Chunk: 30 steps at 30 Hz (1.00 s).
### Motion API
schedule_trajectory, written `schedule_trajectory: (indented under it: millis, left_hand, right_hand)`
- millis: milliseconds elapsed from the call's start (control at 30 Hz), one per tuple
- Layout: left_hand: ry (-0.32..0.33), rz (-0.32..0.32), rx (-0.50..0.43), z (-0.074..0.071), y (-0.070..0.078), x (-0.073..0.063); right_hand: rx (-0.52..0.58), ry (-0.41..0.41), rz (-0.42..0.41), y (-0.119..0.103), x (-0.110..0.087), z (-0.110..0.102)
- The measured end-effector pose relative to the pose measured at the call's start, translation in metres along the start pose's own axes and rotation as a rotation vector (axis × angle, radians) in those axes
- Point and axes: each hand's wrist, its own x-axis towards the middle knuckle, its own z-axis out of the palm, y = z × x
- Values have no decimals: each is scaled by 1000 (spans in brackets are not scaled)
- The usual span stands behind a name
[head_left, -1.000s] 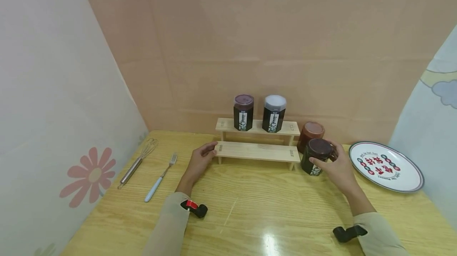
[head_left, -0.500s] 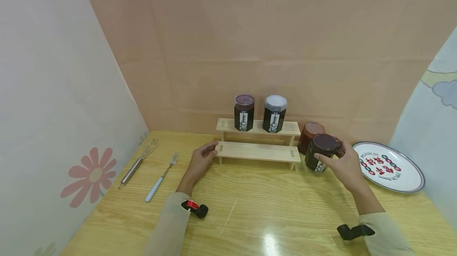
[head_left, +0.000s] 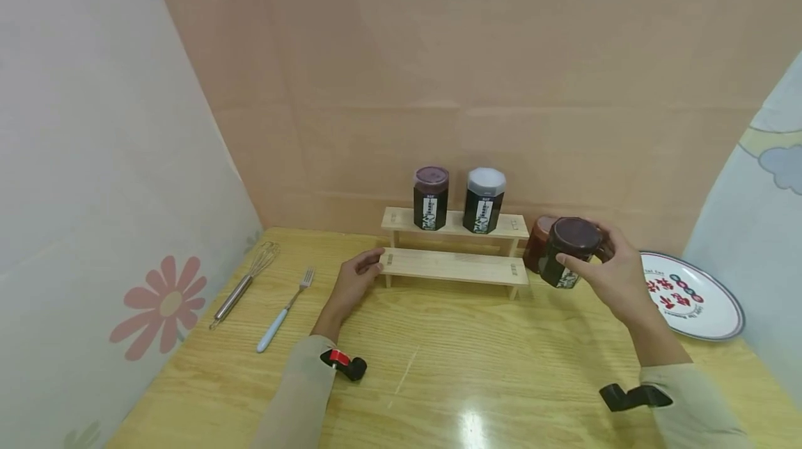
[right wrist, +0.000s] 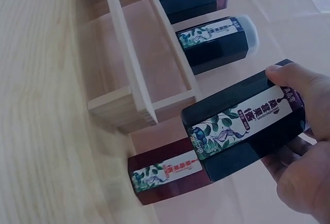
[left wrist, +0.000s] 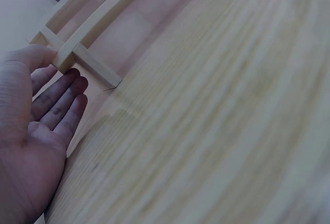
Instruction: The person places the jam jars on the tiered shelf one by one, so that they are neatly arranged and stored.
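Observation:
My right hand [head_left: 620, 282] grips a dark jam jar [head_left: 560, 264] with a purplish lid, thumb on the near side. The jar hangs tilted above the table, in front of a red-brown jar [head_left: 535, 247]; its white printed label shows in the right wrist view. At the left end of a two-step wooden shelf [head_left: 454, 265], my left hand [head_left: 347, 289] holds the lower board's end between thumb and fingers. The left wrist view shows the thumb [left wrist: 38, 56] against the board's corner. A purple-lidded jar [head_left: 430, 202] and a white-lidded jar [head_left: 484, 204] stand on the upper step.
On the table's left lie a whisk [head_left: 246, 285] and a fork [head_left: 285, 311] with a light blue handle. A white oval plate [head_left: 714, 306] with red lettering is at the right, partly behind my right hand. A beige backdrop [head_left: 388, 87] rises behind the shelf.
My right hand has lifted the dark jar off the table and drawn it slightly right, now tilted. The left hand has stayed at the shelf's end.

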Motion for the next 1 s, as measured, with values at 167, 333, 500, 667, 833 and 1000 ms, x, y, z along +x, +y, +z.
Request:
schedule_trajectory:
  millis: [167,333,500,667,833,1000]
  left_hand:
    - [-1,10,1,2,0,0]
    - [2,13,4,2,-1,1]
    - [5,10,13,2,-1,1]
    - [-4,14,13,0,-2,1]
    - [-1,30,6,-1,-3,1]
    - [-3,35,-2,1,-1,0]
  right_hand:
    - [-9,1,23,-7,3,-1]
    - [6,0,47,-13,6,4]
    - [37,-9,55,-19,8,13]
    - [102,-17,39,-27,10,28]
    - [175,-25,17,-34,12,49]
    - [206,-48,9,-39,14,66]
